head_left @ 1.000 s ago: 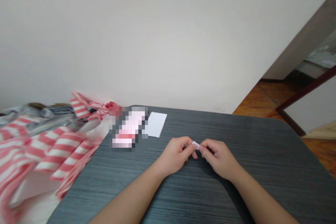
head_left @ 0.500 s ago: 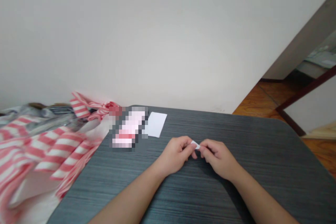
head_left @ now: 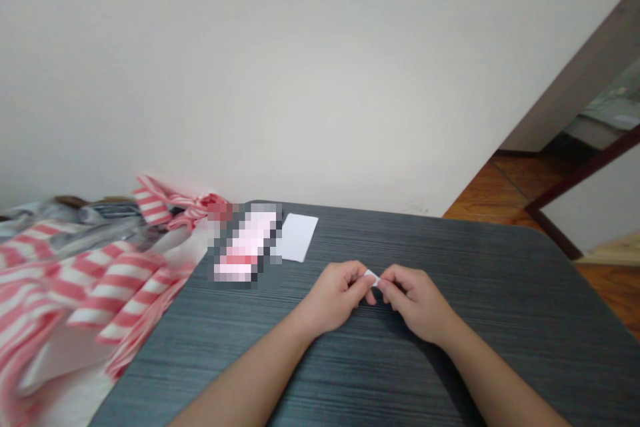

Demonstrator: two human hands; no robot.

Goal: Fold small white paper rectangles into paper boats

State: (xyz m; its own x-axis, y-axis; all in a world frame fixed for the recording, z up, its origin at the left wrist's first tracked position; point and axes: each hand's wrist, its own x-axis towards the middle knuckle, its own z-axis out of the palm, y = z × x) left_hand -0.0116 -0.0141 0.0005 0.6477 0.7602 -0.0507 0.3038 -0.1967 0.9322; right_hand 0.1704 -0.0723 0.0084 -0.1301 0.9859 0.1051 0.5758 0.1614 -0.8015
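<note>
A small folded piece of white paper [head_left: 372,277] is pinched between the fingertips of both hands, just above the dark grey table [head_left: 450,360]. My left hand [head_left: 337,295] grips its left end, and my right hand [head_left: 413,300] grips its right end. Most of the paper is hidden by my fingers. A flat white paper sheet [head_left: 298,237] lies on the table, up and to the left of my hands, touching neither.
A pixelated pink and white item [head_left: 246,247] lies at the table's far left, next to the sheet. Pink-and-white striped cloth [head_left: 100,287] hangs beyond the table's left edge. A white wall rises behind the table, and a wooden floor [head_left: 510,190] shows at the right.
</note>
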